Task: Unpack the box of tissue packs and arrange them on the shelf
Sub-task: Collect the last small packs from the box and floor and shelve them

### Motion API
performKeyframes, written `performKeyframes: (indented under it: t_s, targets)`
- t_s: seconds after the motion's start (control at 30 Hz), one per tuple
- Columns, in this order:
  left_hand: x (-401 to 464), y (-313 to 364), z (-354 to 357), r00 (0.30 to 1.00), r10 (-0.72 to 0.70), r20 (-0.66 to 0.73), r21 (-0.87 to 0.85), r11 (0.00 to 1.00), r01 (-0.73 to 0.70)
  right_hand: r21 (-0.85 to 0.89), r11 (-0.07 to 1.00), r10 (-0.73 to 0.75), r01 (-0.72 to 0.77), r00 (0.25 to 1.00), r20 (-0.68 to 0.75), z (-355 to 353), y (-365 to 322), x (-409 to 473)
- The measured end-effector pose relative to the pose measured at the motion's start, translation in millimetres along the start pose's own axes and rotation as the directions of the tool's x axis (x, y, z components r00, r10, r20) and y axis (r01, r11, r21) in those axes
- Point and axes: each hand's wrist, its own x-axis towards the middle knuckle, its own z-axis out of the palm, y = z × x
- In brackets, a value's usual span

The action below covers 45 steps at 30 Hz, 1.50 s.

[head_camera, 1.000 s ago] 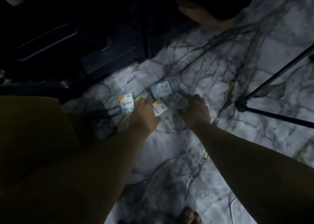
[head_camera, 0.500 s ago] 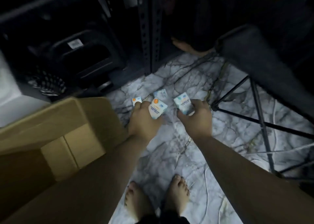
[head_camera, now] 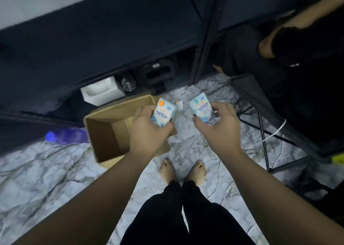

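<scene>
At mid-frame, three tissue packs show: the left hand [head_camera: 149,131] grips one tissue pack [head_camera: 163,112], the right hand [head_camera: 219,129] pinches a second pack [head_camera: 202,107], both upright with tops tilted toward the frame's top. Between them a third pack [head_camera: 179,104] lies on the floor [head_camera: 46,170] beside one open cardboard box [head_camera: 106,131].

The open cardboard box [head_camera: 111,131] stands on the floor [head_camera: 37,179] left of the person's bare feet [head_camera: 183,172], in front of the shelf unit [head_camera: 104,45]. Above the box's right edge the left hand [head_camera: 149,131] holds one tissue pack [head_camera: 163,112]; to its right the right hand [head_camera: 219,127] holds another tissue pack [head_camera: 202,108]. Between them, on the floor beyond, lies what seems a third pack [head_camera: 179,104]. A bottle [head_camera: 65,135] lies left of the box.
</scene>
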Motion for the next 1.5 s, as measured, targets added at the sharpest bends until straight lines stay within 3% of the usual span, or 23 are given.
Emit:
performKeyframes:
  t_s: [0.33,0.63,0.93,1.17,1.5]
  targets:
    - [-29,18,-139,0.968,-0.026,-0.250,-0.102,0.995,0.000,0.110,0.961,-0.272,0.253,0.932,0.239,10,-145,-19]
    - [23,-14,-307,0.891,0.045,-0.451,-0.195,0.970,-0.148,0.160,0.864,-0.499,0.478,0.854,0.148,86,-320,6]
    - [78,-50,-474,0.781,0.175,-0.599,-0.092,0.954,-0.284,0.225,0.740,-0.647,0.634,0.762,-0.017,178,-481,5]
    - [105,-81,-541,0.744,0.145,-0.652,-0.019,0.978,-0.207,0.372,0.656,-0.724,0.657,0.688,0.061,235,-549,0]
    - [125,-93,-561,0.716,0.135,-0.685,0.098,0.991,-0.093,0.136,0.645,-0.763,0.752,0.642,0.071,265,-591,0]
